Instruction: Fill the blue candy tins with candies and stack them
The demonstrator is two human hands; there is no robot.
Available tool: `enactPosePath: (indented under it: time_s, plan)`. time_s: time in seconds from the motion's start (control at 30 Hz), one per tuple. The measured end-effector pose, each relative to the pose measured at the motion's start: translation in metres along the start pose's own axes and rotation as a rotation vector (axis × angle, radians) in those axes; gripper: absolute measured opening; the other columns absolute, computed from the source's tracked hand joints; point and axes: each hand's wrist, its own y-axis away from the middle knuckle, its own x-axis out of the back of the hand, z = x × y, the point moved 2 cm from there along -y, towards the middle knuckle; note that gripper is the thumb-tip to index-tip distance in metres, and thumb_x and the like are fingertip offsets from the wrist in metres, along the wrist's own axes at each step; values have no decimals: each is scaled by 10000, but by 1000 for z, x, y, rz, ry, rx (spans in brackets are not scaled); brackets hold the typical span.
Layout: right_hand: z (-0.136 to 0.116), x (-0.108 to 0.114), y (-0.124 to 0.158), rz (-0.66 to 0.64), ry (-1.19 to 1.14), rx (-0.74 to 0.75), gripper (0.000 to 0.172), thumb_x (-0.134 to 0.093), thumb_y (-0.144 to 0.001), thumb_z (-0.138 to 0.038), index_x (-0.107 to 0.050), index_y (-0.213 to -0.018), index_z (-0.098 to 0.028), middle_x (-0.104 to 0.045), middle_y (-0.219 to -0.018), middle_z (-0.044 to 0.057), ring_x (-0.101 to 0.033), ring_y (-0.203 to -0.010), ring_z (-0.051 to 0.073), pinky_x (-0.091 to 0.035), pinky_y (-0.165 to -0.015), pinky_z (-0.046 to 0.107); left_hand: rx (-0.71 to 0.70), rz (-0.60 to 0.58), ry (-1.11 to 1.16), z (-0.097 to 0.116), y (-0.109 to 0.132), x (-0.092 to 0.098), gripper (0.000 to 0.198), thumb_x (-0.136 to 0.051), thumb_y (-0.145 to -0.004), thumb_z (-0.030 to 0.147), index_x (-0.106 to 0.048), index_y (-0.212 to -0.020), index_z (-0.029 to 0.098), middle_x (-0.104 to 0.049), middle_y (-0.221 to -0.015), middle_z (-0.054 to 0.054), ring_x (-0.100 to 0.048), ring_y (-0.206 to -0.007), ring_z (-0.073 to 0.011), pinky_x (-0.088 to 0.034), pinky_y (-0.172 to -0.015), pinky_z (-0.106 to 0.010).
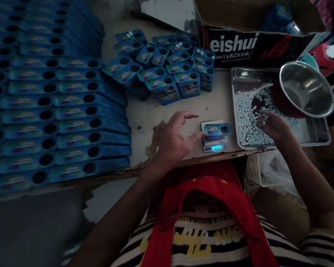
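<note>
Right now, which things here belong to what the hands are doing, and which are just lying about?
In use: left hand at the blue box on the small scale; right hand in the pellets of the metal tray.
Lying about: steel bowl, stacked blue boxes, loose box pile, cardboard carton.

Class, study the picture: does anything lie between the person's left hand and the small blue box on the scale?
Nothing visible does. The left hand rests open on the table directly left of the box, which sits on the scale. One fingertip already seems to touch the box's left edge.
</note>
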Motion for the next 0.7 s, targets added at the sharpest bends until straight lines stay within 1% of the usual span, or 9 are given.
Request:
enactPosePath:
  time_s: [0.07, 0.13, 0.23, 0.4, 0.5, 0.57, 0.63, 0.7]
  plan:
    - [9, 9, 0, -52, 11, -48, 280, -913, -778, -223, -689, -945, -213, -572, -761, -43, -525, -639, 84, -445, -546, 174, -29, -6, -46, 6, -3, 1, 480, -887, -940, 432, -709, -1350, 259, -738, -1393, -77, -708, -1351, -305, -565, -1226, -502]
    - [13, 11, 3, -130, 50, -54, 299, -911, -754, -216, -734, -994, -200, -574, -750, -44, -497, -609, 81, -427, -524, 186, -39, -26, -107, 12, -5, 3, 499, -900, -933, 428, -708, -1363, 261, -734, -1400, -80, -708, -1347, -315, -567, -1218, -509]
    - [12, 5, 6, -173, 89, -14, 294, -913, -758, -248, -777, -1012, -184, -591, -751, -25, -453, -583, 82, -374, -477, 199, -41, -78, -192, 23, -8, 6, 532, -907, -930, 434, -701, -1391, 265, -722, -1410, -84, -696, -1353, -335, -572, -1197, -527]
    - [10, -11, 3, -222, 109, 10, 307, -935, -775, -292, -813, -1031, -173, -616, -775, -5, -457, -595, 84, -378, -474, 210, -104, -164, -277, 35, -13, 6, 572, -912, -930, 419, -694, -1433, 258, -719, -1404, -83, -667, -1369, -356, -543, -1216, -526]
    - [11, -19, 2, -235, 88, 1, 271, -943, -773, -291, -827, -992, -179, -625, -779, 0, -468, -620, 85, -389, -488, 197, -146, -215, -343, 35, -14, 1, 619, -927, -922, 361, -680, -1477, 242, -718, -1440, -92, -651, -1396, -368, -517, -1238, -529]
    - [12, -24, 4, -237, 62, 14, 269, -957, -760, -285, -844, -980, -178, -649, -830, 13, -521, -680, 90, -441, -532, 186, -165, -248, -383, 33, -16, -5, 662, -944, -909, 325, -669, -1505, 235, -716, -1468, -106, -643, -1414, -376, -497, -1254, -538]
    - [11, -30, 8, -251, 48, 36, 279, -972, -751, -283, -862, -984, -178, -671, -886, 27, -581, -758, 101, -496, -594, 183, -177, -269, -420, 33, -17, -13, 699, -962, -891, 302, -661, -1517, 222, -712, -1493, -125, -634, -1432, -382, -479, -1267, -547]
    - [10, -34, 11, -266, 48, 49, 265, -975, -758, -293, -873, -982, -193, -675, -884, 30, -598, -775, 112, -513, -614, 194, -194, -298, -458, 38, -19, -24, 710, -968, -885, 288, -656, -1515, 195, -707, -1512, -149, -628, -1446, -383, -471, -1274, -545]
